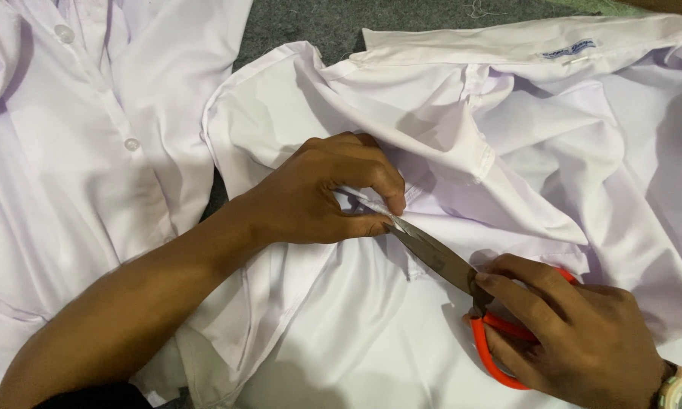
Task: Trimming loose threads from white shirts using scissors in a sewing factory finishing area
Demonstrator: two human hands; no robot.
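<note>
Between the two hands, on a white shirt (447, 151) spread over a dark grey surface (318, 23): a pair of scissors (462, 280), blades steel, handles orange. Long axis diagonal, from lower right to upper left. Handles low and right, wrapped by the right hand (576, 333); tips high and left, aimed straight at the left hand (326, 193). Blades close together, nearly or fully shut; impossible to say whether any cloth or thread sits between them at the very tip.

Left hand clenched in a pinch: thumb and fingers (379, 178) nipping a small fold of the white fabric (360, 201), lifted slightly off the rest of the garment. Scissor tips touching or just beside that pinch, right at the thumb's end. Left forearm running in from the lower left, across the shirt's lower panel.

Right hand grasping the orange handle loops (500, 348), fingers through and over them, index laid along the top near the pivot. A wristwatch (681, 390) at the bottom right edge, on that wrist.

Nearer to the pinched fold: the left hand, already on it. Right hand well apart from the fold, reaching it only through the length of the blades.

Off to the left, a second white garment (76, 151) with a row of small white buttons (131, 144), separate from the one under the scissors. Near the top right, a collar band with a small sewn label (568, 49), untouched by either hand.
</note>
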